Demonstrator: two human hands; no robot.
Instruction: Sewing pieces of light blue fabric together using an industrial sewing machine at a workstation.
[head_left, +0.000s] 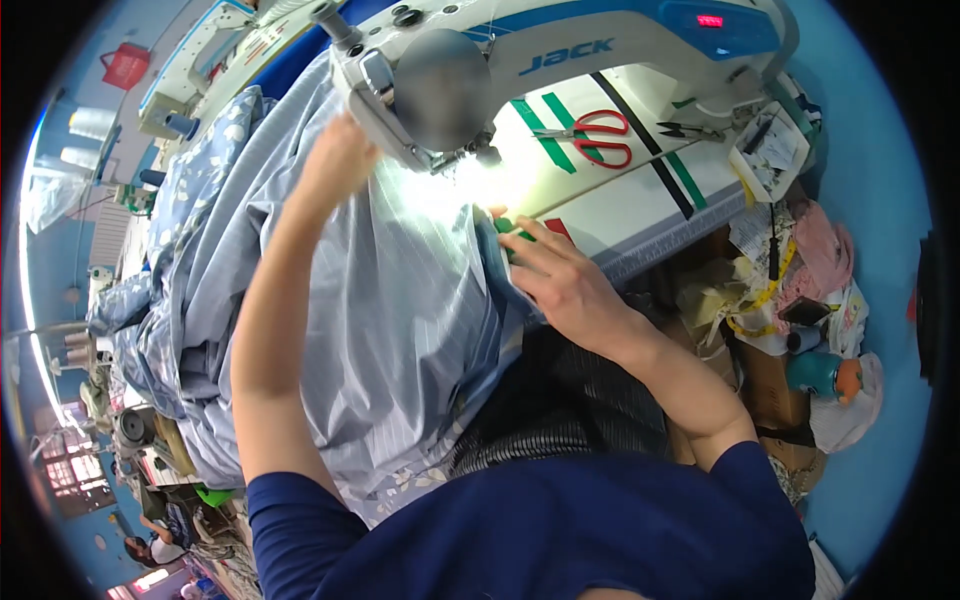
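Observation:
A broad piece of light blue striped fabric [370, 290] spreads over the sewing machine's bed and down toward my lap. Its right edge runs up to the brightly lit needle area of the white and blue sewing machine [640, 45]. My right hand [560, 285] lies at that edge, fingers stretched out and apart, the tips just short of the needle area. Green strips show under and beside these fingertips. To the left of the machine head, my left hand [338, 170] is over the fabric. It is smeared by motion, and its fingers are partly hidden by the machine head.
Red-handled scissors [605, 138], green and black strips, and dark snips [690, 131] lie on the white machine table. A white tray [768, 150] of small items stands at the right. Scraps and a bottle [815, 375] crowd beyond the table's ruler edge; floral fabric [225, 150] is heaped left.

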